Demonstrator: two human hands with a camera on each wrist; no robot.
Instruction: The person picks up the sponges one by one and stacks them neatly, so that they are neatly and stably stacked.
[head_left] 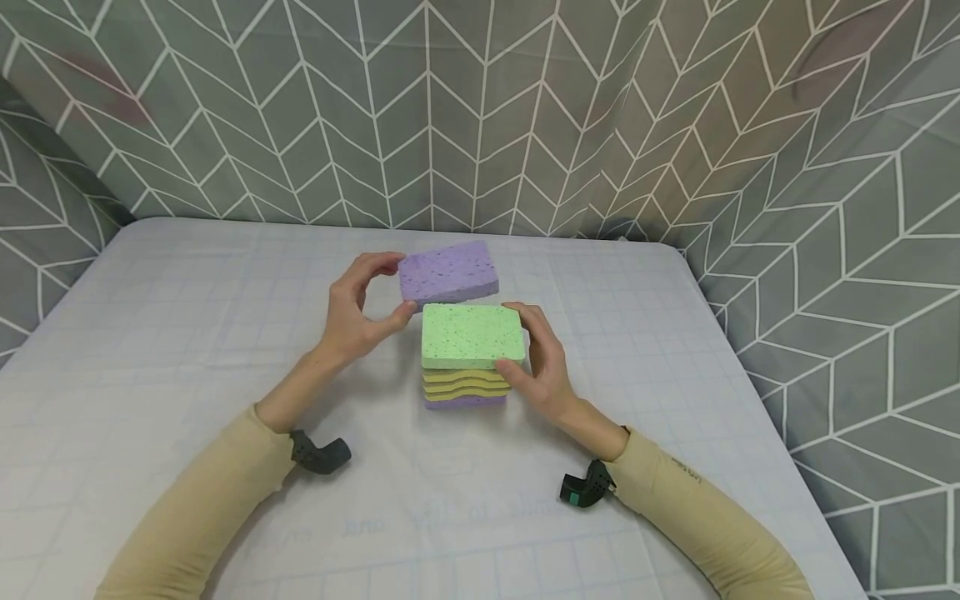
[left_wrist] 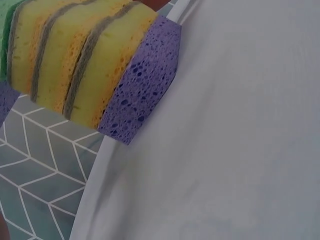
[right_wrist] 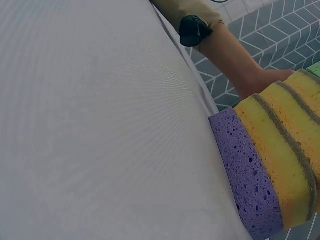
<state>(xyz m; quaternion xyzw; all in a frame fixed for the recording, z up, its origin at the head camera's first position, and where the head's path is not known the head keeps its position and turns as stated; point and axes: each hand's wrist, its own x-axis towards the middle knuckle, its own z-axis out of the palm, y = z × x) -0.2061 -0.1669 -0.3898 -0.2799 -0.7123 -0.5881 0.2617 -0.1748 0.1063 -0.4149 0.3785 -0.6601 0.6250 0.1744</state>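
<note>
A purple sponge (head_left: 448, 272) is pinched at its left end between the thumb and fingers of my left hand (head_left: 356, 304). It is held up behind the stack and partly overlaps it in the head view. My right hand (head_left: 546, 362) grips the right end of a green sponge (head_left: 472, 335), which tops the stack. Below the green one come three yellow sponges (left_wrist: 107, 57) with grey scouring layers. Another purple sponge (right_wrist: 247, 175) forms the bottom of the stack, on the white-covered table (head_left: 225, 333).
A grey curtain with a white line pattern (head_left: 450, 108) hangs behind the table and along its sides. Dark wrist cameras sit at both sleeves, the left camera (head_left: 321, 452) and the right camera (head_left: 587, 485), low over the cloth.
</note>
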